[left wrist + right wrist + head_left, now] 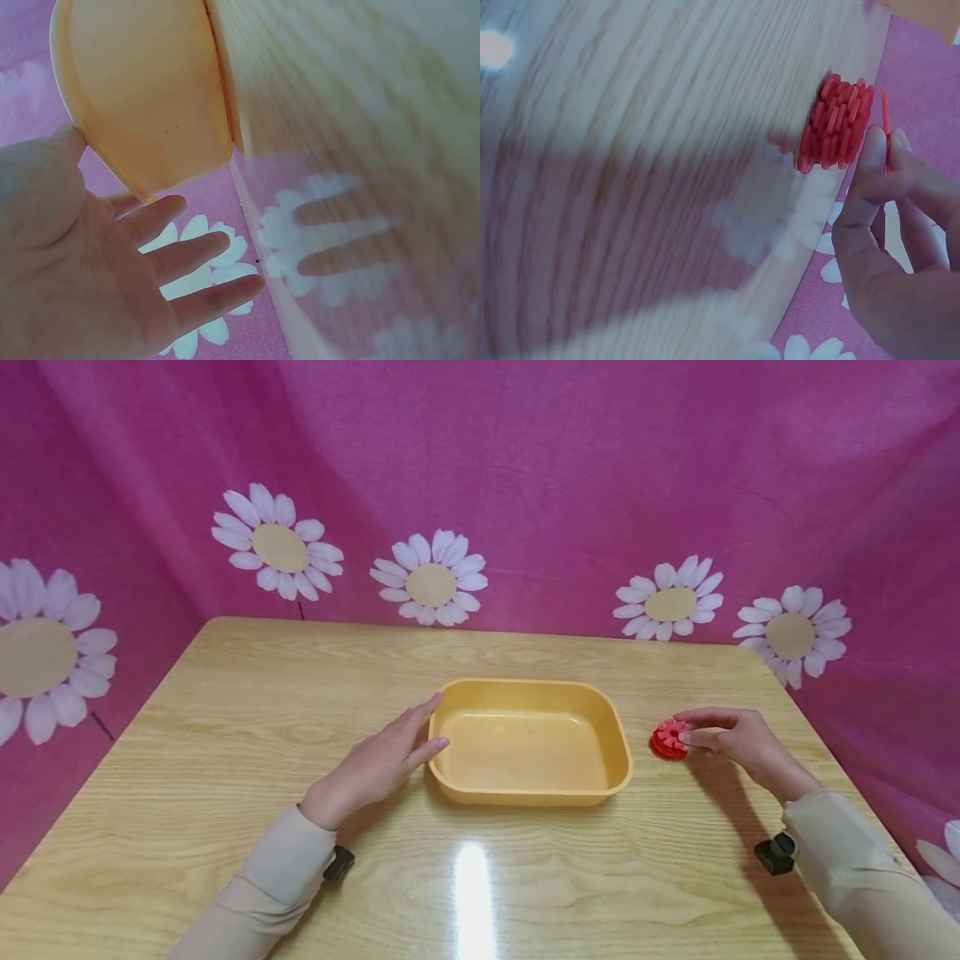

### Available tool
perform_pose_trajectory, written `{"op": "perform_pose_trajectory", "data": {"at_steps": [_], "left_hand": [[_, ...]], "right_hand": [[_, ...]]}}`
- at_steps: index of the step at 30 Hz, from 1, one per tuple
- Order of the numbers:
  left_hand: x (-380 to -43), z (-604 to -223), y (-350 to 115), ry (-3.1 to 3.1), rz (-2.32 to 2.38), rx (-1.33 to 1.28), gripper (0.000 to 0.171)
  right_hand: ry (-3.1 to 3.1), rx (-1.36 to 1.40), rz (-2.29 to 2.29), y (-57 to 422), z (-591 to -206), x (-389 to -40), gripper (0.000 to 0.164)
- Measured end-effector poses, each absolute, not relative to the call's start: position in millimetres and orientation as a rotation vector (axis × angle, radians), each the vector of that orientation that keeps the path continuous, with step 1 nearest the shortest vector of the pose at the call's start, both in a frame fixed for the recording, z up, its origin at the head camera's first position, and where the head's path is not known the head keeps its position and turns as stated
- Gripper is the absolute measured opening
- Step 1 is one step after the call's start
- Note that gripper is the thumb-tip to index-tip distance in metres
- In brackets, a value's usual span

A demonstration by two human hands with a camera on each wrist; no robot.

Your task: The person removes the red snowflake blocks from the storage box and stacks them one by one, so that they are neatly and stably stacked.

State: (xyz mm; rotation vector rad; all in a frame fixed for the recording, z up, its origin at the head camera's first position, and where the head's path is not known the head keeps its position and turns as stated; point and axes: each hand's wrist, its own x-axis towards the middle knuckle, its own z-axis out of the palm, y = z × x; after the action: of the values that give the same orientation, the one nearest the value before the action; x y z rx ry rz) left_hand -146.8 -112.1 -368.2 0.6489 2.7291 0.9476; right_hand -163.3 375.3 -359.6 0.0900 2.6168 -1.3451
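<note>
A yellow rectangular plastic basin (531, 797) stands on the table, nothing inside it. My left hand (375, 764) touches the basin's left rim, its thumb reaching over the edge. The left wrist view shows several fingers (191, 255) of that hand held fairly straight beside the basin wall. To the right of the basin lies a small stack of notched red discs (836, 124). Between thumb and fingertips my right hand (900, 225) pinches one thin red disc (886, 112), edge-on in the right wrist view and a small gap off the stack's top.
A light wood-grain table (300, 677) carries everything, with a bright light reflection near its front. Behind and beside it hangs a magenta cloth (525, 485) printed with white daisies.
</note>
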Motion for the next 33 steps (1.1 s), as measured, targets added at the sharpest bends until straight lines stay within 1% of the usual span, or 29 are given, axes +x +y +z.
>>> {"op": "perform_pose_trajectory", "data": {"at_steps": [6,19,33], "left_hand": [[-147.1,-368.8,-111.7,2.725,0.939,0.637,0.073],[-147.9,-369.8,-112.4,2.732,0.933,0.644,0.072],[-147.8,-368.6,-110.1,2.755,0.89,0.663,0.072]], "right_hand": [[2.597,0.134,-1.336,375.2,-361.3,-163.3,0.055],[2.606,0.229,-1.28,373.1,-362.2,-165.1,0.053],[2.668,0.219,-1.237,372.4,-356.8,-159.5,0.053]]}}
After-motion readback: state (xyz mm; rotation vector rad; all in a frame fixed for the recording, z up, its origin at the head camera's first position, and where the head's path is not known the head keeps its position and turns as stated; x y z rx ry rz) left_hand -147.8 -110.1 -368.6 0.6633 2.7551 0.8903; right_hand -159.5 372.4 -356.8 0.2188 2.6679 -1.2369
